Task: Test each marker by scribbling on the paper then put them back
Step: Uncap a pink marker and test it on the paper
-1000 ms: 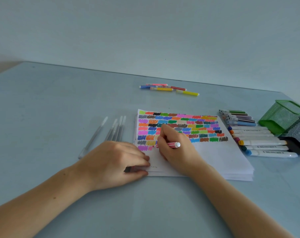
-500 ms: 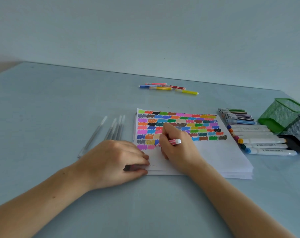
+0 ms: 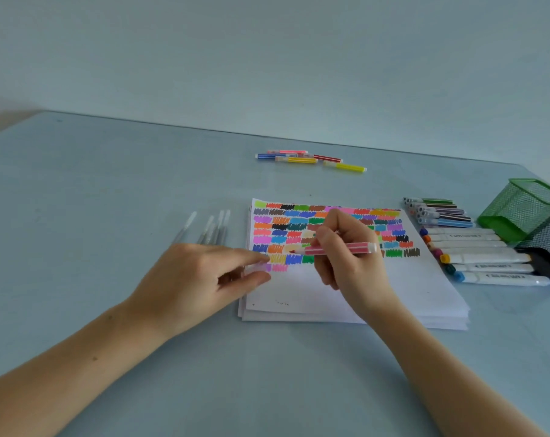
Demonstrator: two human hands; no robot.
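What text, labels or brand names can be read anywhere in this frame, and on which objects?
None can be read.
White chunky markers: dark print along several barrels, too blurred to read.
Top sheet of the paper stack: colour scribbles and a few small dots, no words.
Pink marker held in the right hand: stripes only, no lettering visible.
Green mesh holder: no label visible.

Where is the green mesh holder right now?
In the head view, the green mesh holder sits at the table's far right edge, just behind a black mesh holder and right of the rows of markers.
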